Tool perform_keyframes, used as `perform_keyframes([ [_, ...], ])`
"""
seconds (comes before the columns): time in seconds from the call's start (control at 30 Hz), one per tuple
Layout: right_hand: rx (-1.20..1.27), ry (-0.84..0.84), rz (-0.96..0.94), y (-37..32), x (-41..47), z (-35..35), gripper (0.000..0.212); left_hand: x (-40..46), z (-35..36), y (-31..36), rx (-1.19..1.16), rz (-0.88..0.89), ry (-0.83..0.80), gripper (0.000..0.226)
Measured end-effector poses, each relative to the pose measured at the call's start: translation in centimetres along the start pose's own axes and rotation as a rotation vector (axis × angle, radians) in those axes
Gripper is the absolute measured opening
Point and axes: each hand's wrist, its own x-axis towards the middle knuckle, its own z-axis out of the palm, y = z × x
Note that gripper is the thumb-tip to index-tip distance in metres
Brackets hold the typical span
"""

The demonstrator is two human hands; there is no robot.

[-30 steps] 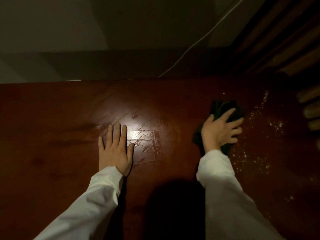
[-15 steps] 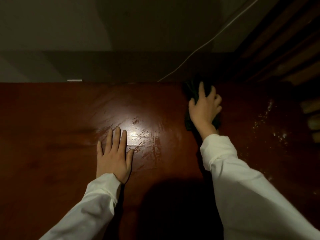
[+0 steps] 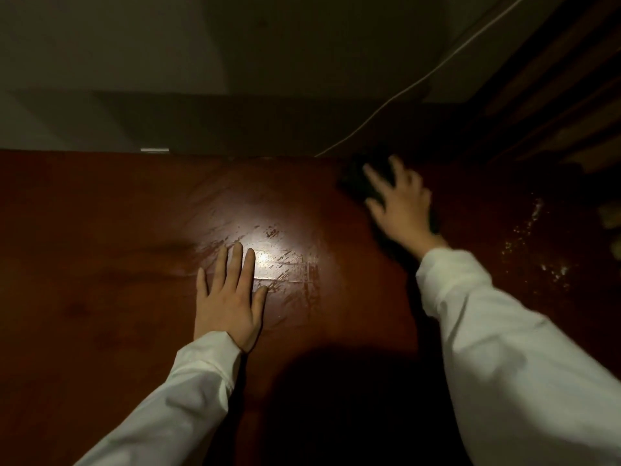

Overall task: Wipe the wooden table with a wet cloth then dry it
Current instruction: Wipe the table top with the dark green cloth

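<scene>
No text, label, brand, number or sign readable anywhere.

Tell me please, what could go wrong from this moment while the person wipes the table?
1. The right hand presses the dark cloth close to the table's far edge; a further push may slide the cloth off.
2. White specks lie to the right of the cloth and could be missed.
3. The left hand rests flat beside shiny smears, which look wet; it may leave prints or slip.
</scene>
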Motion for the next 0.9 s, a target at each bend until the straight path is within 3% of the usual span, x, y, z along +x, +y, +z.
perform_keyframes([
  [0.1, 0.104, 0.012, 0.474, 1.2, 3.5, -1.0, 0.061, 0.0, 0.0, 0.0, -0.005, -0.001, 0.000, 0.060],
  [0.13, 0.104, 0.020, 0.532, 0.5, 3.5, -1.0, 0.061, 0.0, 0.1, -0.1, -0.007, -0.003, -0.003, 0.060],
  [0.2, 0.056, 0.025, 0.432, -1.7, 2.0, -0.7, 0.062, 0.1, 0.1, -0.1, -0.008, -0.002, -0.012, 0.060],
  [0.33, 0.044, 0.020, -0.107, -6.7, -3.3, 0.5, 0.066, 0.1, 0.0, -0.1, 0.002, -0.007, -0.018, 0.060],
  [0.4, 0.034, 0.028, -0.263, -8.5, -5.8, 1.2, 0.067, 0.1, 0.1, -0.1, 0.000, -0.008, -0.021, 0.062],
  [0.5, 0.015, 0.053, -0.230, -8.9, -8.3, 1.9, 0.067, 0.0, 0.2, -0.1, -0.010, -0.013, -0.027, 0.063],
  [0.73, 0.028, 0.107, 0.175, -10.4, -16.7, 2.9, 0.067, 0.0, -0.6, 0.3, 0.030, -0.011, -0.076, 0.059],
  [0.9, 0.002, 0.090, 0.162, -10.7, -21.6, 2.8, 0.068, -0.5, -1.2, 0.5, 0.042, 0.003, -0.087, 0.061],
])
